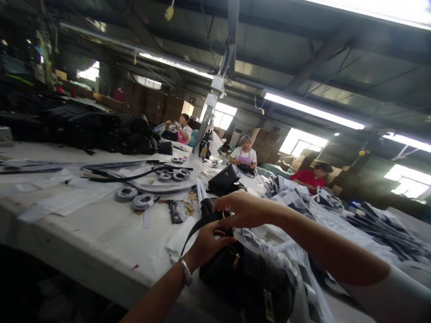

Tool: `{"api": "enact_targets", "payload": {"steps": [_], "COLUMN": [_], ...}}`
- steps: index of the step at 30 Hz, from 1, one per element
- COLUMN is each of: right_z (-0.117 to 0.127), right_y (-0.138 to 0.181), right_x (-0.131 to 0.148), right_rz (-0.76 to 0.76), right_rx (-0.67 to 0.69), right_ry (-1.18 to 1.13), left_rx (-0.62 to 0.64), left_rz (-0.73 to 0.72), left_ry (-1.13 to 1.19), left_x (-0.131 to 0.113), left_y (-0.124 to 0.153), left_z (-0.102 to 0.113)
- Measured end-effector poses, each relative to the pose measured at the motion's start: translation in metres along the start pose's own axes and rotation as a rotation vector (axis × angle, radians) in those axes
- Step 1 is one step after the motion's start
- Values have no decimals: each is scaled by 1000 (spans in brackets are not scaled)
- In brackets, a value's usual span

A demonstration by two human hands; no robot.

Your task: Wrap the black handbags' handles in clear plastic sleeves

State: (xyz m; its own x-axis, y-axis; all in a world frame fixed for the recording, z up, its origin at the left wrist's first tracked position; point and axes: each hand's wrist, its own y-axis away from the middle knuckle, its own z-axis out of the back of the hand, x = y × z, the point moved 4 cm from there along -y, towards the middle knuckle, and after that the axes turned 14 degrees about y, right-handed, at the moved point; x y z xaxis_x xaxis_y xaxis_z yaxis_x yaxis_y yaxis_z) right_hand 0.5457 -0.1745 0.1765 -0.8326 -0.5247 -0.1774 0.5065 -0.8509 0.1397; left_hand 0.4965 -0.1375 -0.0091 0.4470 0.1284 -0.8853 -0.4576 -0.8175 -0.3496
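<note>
A black handbag [247, 273] with gold-coloured fittings lies tilted at the near edge of the table, its open top stuffed with crumpled clear plastic and white wrapping. My left hand [209, 242], a silver bangle at its wrist, has its fingers closed on the bag's black strap [191, 234] near one end of the bag. Reaching over from the right, my right hand [247, 208] pinches the same strap end by a gold-coloured ring. The fingers partly cover the join. A gold-coloured zip pull [236, 260] hangs just below my hands.
Rolls of grey strip [144, 202] and long black straps [134, 177] lie on the white table [111, 242]. Beyond my hands stands another black bag [224, 179]. Black bags [111, 130] are piled far left, wrapped pieces [353, 233] at right. Several people work across the table.
</note>
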Motion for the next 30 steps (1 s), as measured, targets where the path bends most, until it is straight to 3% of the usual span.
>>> {"api": "enact_targets", "payload": {"steps": [5, 8, 11, 13, 15, 17, 20, 23, 26, 30], "right_z": [11, 29, 48, 53, 49, 36, 3, -29, -46, -50], "right_y": [-1, -6, -9, -9, -6, 0, 16, 40, 65, 90], "right_x": [-11, -10, -6, -3, -2, -3, -13, -32, -51, -65], "right_rz": [24, 65, 93, 95, 35, -44, -139, -257, -371, -517], "right_rx": [-21, -194, -415, -536, -574, -509, -309, -145, -114, -154], "right_ry": [-674, -977, -1063, -1045, -945, -736, -418, -343, -321, -180], "left_rx": [82, 69, 84, 91, 72, 41, -20, -55, -87, -85], "left_rz": [-68, -53, -22, 4, 33, 61, 91, 89, 70, 90], "left_ry": [-23, -53, -44, -45, -49, -23, 65, 129, 178, 238], "left_x": [-12, -10, -7, -6, -4, -1, 3, 4, 5, 11], "left_y": [0, 0, -1, -1, 0, 2, 9, 16, 19, 19], "left_z": [-9, -10, -12, -12, -11, -8, -2, 1, 0, -6]}}
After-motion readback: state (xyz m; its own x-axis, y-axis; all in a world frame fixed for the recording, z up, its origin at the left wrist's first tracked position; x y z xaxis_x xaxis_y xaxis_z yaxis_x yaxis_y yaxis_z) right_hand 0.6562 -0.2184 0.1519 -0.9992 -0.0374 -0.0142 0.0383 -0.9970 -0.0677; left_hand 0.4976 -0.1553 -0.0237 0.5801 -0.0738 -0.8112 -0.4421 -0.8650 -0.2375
